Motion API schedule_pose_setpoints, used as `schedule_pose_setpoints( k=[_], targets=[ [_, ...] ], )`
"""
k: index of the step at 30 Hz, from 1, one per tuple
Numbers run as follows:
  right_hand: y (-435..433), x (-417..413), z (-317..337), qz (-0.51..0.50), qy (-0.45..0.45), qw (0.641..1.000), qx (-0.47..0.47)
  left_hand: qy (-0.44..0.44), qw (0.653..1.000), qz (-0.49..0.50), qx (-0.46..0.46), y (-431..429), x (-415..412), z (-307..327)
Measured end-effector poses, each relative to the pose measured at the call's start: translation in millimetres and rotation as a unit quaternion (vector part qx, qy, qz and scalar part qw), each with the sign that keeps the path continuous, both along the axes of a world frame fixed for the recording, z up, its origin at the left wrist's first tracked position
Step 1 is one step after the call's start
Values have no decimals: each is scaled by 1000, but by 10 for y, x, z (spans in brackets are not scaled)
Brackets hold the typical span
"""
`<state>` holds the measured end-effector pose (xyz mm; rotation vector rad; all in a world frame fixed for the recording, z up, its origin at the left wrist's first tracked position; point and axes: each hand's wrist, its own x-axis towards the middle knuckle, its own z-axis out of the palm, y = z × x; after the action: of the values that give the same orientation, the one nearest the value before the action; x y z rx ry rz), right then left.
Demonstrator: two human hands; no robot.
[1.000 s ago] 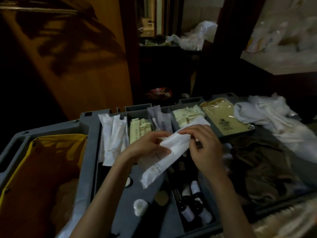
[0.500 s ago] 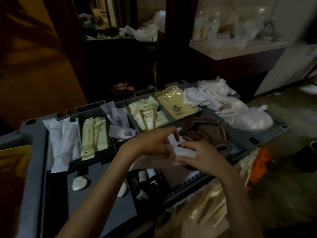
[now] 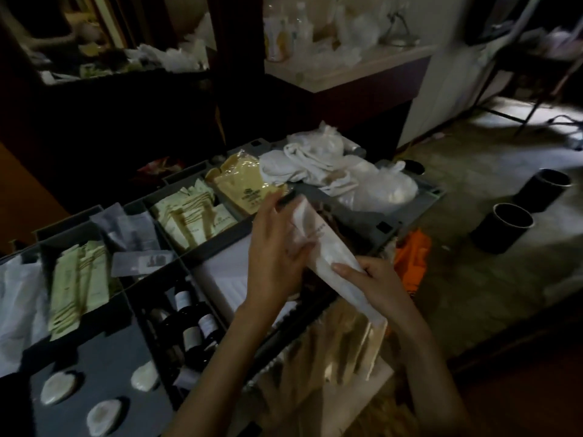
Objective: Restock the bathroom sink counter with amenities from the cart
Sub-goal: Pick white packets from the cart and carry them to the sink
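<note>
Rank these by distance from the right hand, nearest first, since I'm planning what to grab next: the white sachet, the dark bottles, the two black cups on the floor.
From the right hand:
1. White sachet, in its grip, shared with the left hand.
2. Dark bottles, left, in the cart's front compartment.
3. Black cups, right, on the floor beyond the cart.

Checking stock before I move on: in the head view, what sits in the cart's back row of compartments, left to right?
White sachets → pale green packets → grey sachets → cream packets → yellow bagged item → white cloths.
</note>
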<state>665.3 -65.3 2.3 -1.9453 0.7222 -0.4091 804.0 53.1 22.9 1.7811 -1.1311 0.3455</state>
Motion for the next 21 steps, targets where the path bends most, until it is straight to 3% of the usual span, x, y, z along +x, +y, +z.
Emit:
schedule_pose_setpoints(
  k=[4,6,9,14,18,21],
  targets=[
    [-139,-341,17,-77,-56,989,109,192,977,44,-84,-251,-395,-89],
    [-203,-521,-10,-137,-90,971,173,320,944,-30,-76,-405,-631,-107],
    [-227,-735,-23,-237,-101,937,235,471,865,-174,-3,-575,-1040,-30],
    [-235,-1142,-38,-300,-162,904,260,516,822,-232,67,-846,-1418,-9],
    [-105,-1478,-39,-317,-174,898,249,515,802,-250,170,-1000,-1611,-102],
    [55,-1744,-66,-389,-181,866,257,492,786,-299,225,-1087,-1814,-119]
  ],
)
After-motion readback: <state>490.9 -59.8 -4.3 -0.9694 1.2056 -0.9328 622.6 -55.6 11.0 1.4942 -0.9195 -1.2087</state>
